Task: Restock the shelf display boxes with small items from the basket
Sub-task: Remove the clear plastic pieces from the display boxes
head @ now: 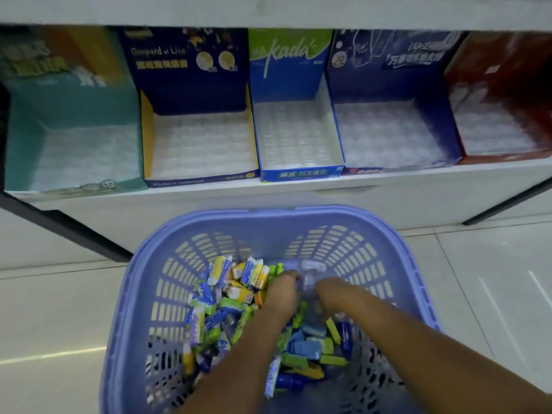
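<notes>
A lilac plastic basket stands on the floor before the shelf, holding several small wrapped items in yellow, green, blue and white. Both my hands reach into it at the far middle. My left hand and my right hand meet around a clear plastic piece; blur hides the fingers, so the grip is unclear. On the shelf stand several open display boxes: teal, navy with yellow sides, blue and green, dark blue and red, each lined with a clear tray.
The white shelf front rises just behind the basket. Dark shelf legs run diagonally at left and right. Pale floor tiles surround the basket. An upper shelf board overhangs the boxes.
</notes>
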Available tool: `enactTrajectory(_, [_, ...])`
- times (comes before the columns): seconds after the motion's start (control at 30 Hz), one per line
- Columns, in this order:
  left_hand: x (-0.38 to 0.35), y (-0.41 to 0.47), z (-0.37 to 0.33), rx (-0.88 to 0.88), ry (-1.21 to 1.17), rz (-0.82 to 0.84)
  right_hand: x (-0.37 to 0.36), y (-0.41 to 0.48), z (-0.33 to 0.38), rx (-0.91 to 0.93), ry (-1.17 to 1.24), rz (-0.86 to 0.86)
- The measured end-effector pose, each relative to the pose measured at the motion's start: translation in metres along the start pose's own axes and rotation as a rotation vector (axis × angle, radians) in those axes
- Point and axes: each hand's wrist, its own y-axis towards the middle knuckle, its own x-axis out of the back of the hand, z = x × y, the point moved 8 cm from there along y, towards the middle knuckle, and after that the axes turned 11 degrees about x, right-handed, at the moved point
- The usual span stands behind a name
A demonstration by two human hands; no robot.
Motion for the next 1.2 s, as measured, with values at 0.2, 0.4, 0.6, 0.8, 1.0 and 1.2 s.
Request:
enactTrajectory(0.2, [-0.011,0.006,-0.014,0.036,0.245,-0.097,0.073,-0.027,0.001,0.152,0.224,-0.116])
enactTrajectory(0.4, [-0.017,0.012,-0.022,0.031,0.364,-0.109,0.106,-0.069,0.0,0.341,0.894,-0.2])
enactTrajectory(0.6, [0.01,0.002,-0.033,0.085,0.039,-0.077,0.136,-0.116,-0.013,0.539,1.045,-0.233])
enactTrajectory(0.8, [0.047,-0.02,-0.082,0.02,-0.234,0.094,0.181,-0.17,-0.054,0.648,1.108,-0.541])
enactTrajectory(1.0, [0.092,-0.063,-0.152,-0.165,-0.348,0.059,0.21,-0.212,-0.143,0.49,1.174,-1.007])
enactTrajectory(1.2, [0.133,-0.088,-0.191,-0.213,-0.558,-0.019,0.259,-0.242,-0.234,0.239,1.037,-1.572])
